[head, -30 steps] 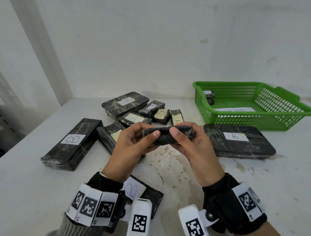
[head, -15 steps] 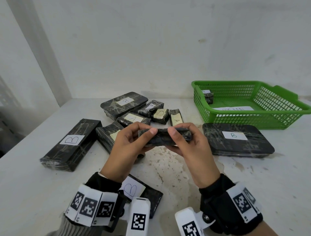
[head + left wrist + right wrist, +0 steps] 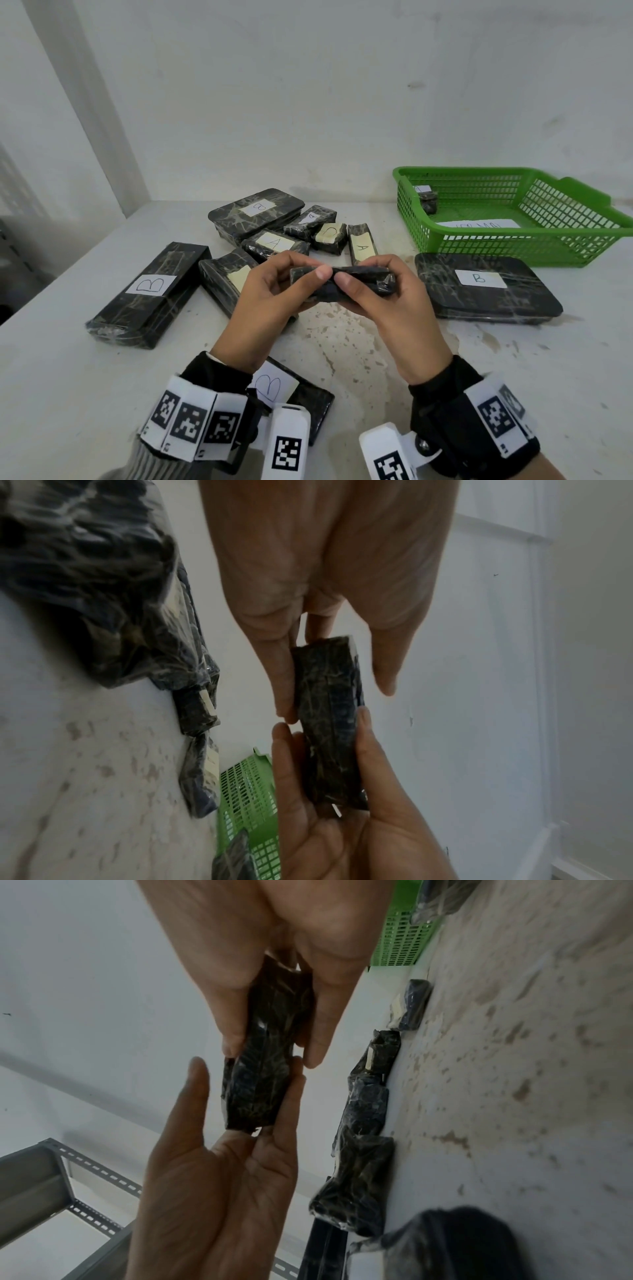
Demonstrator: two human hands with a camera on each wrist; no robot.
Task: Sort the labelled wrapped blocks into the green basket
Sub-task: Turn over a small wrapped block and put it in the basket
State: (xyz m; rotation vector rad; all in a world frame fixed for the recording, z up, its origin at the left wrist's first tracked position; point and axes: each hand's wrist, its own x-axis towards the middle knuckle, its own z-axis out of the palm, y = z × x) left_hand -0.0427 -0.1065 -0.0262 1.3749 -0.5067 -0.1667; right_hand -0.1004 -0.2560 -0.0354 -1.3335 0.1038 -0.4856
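Stained white table (image 3: pixel 359 359) against a white wall (image 3: pixel 308 102); grey perforated metal shelving frame (image 3: pixel 51 1172) nearby

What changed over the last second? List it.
Almost nothing. Both hands still hold the small wrapped block above the table: left hand on one end, right hand on the other; grips only slightly adjusted. Green basket and the labelled blocks unmoved.

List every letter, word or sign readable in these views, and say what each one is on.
"B": long black block at left.
"B": flat block before the green basket.
"B": block beneath the left wrist.
"B", upside down: flat block at back.
"A": small block.
"A": narrow block.
"C", sideways: small block.
Unreadable: the paper slip and small block in the basket, and the wrist markers.
No label shows on the block in both hands.
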